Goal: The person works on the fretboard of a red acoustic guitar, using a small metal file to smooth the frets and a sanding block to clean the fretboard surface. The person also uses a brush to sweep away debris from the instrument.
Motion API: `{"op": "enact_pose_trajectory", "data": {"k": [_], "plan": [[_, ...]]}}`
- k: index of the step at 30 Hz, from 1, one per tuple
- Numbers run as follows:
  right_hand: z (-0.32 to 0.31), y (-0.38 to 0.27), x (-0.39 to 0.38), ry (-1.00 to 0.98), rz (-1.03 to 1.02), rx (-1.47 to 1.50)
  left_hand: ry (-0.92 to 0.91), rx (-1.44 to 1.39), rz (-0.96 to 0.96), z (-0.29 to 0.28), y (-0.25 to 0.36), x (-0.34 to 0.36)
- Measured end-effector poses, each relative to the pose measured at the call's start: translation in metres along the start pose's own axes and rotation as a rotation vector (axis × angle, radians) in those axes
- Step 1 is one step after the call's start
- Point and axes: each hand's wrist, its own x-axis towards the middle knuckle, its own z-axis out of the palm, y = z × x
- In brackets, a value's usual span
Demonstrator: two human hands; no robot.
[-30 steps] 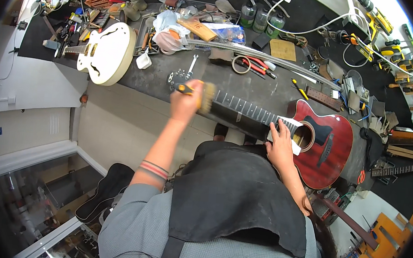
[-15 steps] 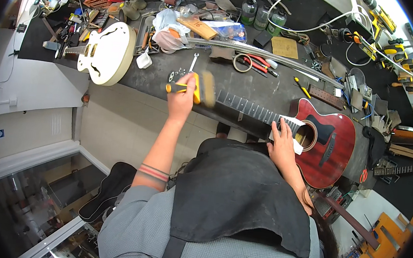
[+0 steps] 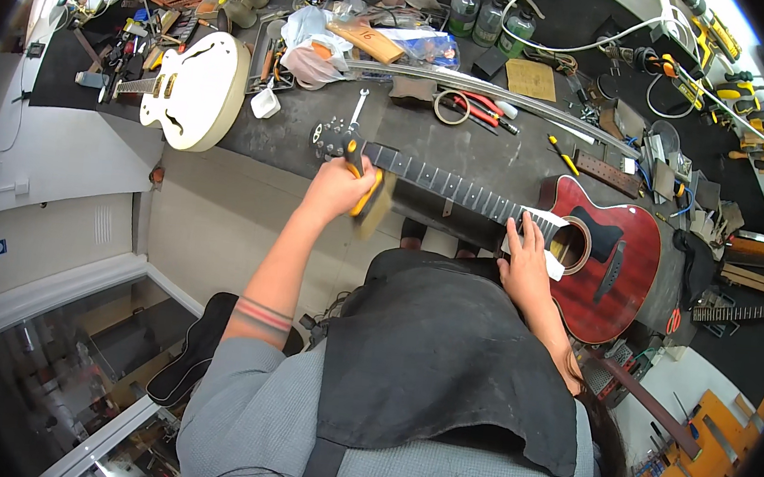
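Observation:
A dark red acoustic guitar (image 3: 619, 277) lies on the bench with its neck pointing left. My left hand (image 3: 339, 185) is closed round the handle of a yellow-and-black brush (image 3: 366, 199). The brush's tan bristles are blurred and hang at the near side of the neck, close to the headstock end; whether they touch it I cannot tell. My right hand (image 3: 529, 256) lies with fingers stretched out over the body end of the fretboard (image 3: 455, 188). Under and beside those fingers is a white sheet (image 3: 555, 268), next to the soundhole.
A cream hollow-body guitar (image 3: 197, 91) rests at the left. Behind the neck lie a wrench (image 3: 358, 107), a tape roll (image 3: 452, 108), red-handled pliers (image 3: 475, 109) and a long metal straightedge (image 3: 504, 95). Several bottles (image 3: 489, 23) stand at the back.
My left hand has brought the brush down toward the bench's near edge, uncovering the headstock end of the neck. My right hand has stayed about where it was.

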Motion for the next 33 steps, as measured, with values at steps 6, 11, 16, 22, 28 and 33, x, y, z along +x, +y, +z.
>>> {"op": "enact_pose_trajectory", "data": {"k": [6, 11, 16, 22, 28, 33], "plan": [[0.001, -0.007, 0.002, 0.012, -0.007, 0.000, 0.521, -0.283, 0.119, 0.000, -0.003, -0.004], [-0.003, -0.002, 0.000, -0.012, 0.012, 0.003, -0.183, 0.064, -0.139, -0.033, 0.024, -0.010], [0.001, -0.009, 0.003, 0.011, 0.001, 0.007, 0.510, -0.293, 0.314, -0.007, 0.014, -0.012], [0.001, -0.003, -0.002, 0.008, 0.016, 0.004, -0.082, 0.318, 0.058, -0.015, 0.020, -0.016], [0.005, -0.009, 0.001, 0.013, -0.016, 0.015, 0.346, -0.051, 0.477, -0.001, -0.012, -0.015], [0.004, -0.003, -0.001, 0.010, 0.018, 0.000, -0.107, 0.165, -0.036, -0.034, 0.027, -0.015]]}}
